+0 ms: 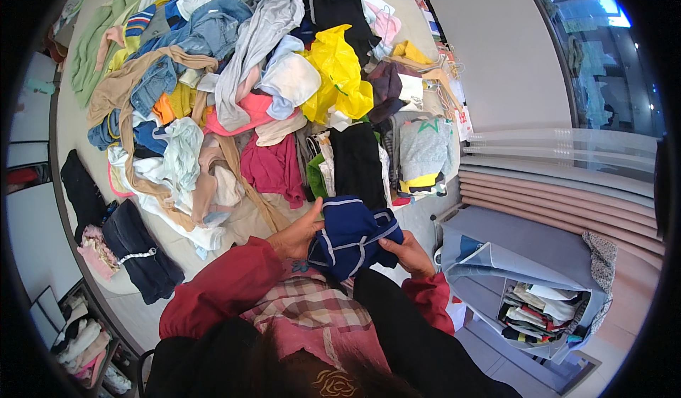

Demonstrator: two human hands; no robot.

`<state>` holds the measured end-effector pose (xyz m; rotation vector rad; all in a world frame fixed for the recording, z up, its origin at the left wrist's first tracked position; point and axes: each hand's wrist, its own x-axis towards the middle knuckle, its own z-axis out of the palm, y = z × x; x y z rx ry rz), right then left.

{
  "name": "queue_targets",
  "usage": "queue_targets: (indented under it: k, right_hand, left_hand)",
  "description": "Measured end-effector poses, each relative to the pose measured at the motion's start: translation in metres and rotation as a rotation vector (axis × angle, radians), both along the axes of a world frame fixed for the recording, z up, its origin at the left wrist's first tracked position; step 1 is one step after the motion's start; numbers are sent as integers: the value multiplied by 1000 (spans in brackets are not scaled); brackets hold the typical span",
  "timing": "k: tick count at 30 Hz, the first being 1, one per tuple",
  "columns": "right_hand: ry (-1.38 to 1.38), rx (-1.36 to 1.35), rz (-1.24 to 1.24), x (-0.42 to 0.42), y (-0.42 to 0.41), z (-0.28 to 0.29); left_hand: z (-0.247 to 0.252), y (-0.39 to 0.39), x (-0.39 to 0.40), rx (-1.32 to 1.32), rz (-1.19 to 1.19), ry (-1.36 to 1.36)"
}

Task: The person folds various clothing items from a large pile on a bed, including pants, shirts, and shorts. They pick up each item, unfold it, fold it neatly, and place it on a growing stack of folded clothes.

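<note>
A navy blue garment with pale contrast seams (348,238) is bunched up in front of my body, between both hands. My left hand (298,233) grips its left side, thumb pointing up along the edge. On the other side my right hand (409,254) pinches the cloth, the thumb on top. Just beyond the garment lies a folded black garment (357,164) at the near edge of the bed (255,214). A crumpled magenta garment (272,166) sits to its left, and a stack of folded clothes with a grey top (425,148) to its right.
A large tangled heap of clothes (213,41) covers the bed, with a yellow plastic bag (338,73) on it. Folded dark trousers (142,251) lie at the near left corner. A grey fabric storage unit (511,233) holding clothes stands at right, near pink curtains (558,201).
</note>
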<state>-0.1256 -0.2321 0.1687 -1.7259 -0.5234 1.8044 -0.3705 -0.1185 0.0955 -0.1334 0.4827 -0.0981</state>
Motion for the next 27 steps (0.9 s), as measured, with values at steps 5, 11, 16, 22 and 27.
queue_targets:
  k: [5, 11, 16, 22, 27]
  right_hand:
    - [16, -48, 56, -10, 6, 0]
    - [-65, 157, 10, -10, 14, -15]
    - [-105, 292, -14, -10, 22, -13]
    - [-154, 420, -16, -8, 34, -8]
    - [-104, 501, -43, -7, 48, -8]
  left_hand:
    - [-6, -12, -22, 265, 104, -90]
    - [7, -3, 3, 685, 44, 39]
    - [-2, 3, 11, 623, 59, 169]
    - [-5, 13, 17, 492, 158, 246]
    - [-13, 26, 13, 500, 143, 279]
